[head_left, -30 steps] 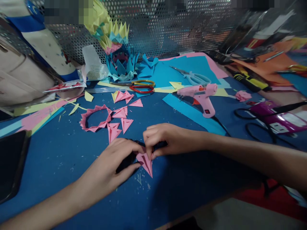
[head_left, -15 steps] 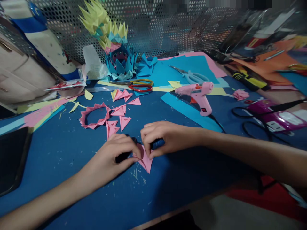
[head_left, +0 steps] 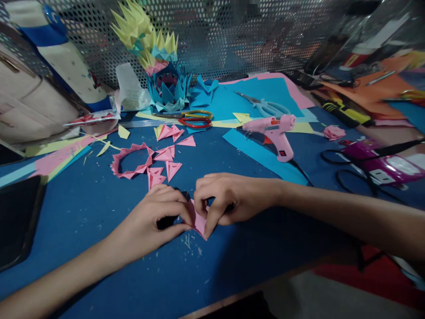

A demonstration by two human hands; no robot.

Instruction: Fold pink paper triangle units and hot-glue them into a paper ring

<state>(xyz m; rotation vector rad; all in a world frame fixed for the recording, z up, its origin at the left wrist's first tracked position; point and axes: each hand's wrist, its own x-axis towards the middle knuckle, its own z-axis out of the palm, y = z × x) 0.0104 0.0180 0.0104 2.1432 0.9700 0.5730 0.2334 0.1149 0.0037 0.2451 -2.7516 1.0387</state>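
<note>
A small folded piece of pink paper (head_left: 198,219) lies on the blue tabletop between my hands. My left hand (head_left: 162,212) pinches its left edge between thumb and fingers. On its right side, my right hand (head_left: 226,199) has its fingers closed on the paper, with a fingertip at the lower corner. Just beyond my left hand are several folded pink triangles (head_left: 165,153), beside a ring of joined pink pieces (head_left: 132,173).
A pink glue gun (head_left: 274,128) with a black cord lies right of centre. Scissors (head_left: 197,118), blue paper sheets (head_left: 229,99) and a yellow-and-blue paper model (head_left: 169,88) stand behind. A black tablet-like object (head_left: 20,217) is at left.
My right hand's fingers have moved down along the pink paper to its lower corner, covering its right part. My left hand has stayed nearly in place, still pinching the paper.
</note>
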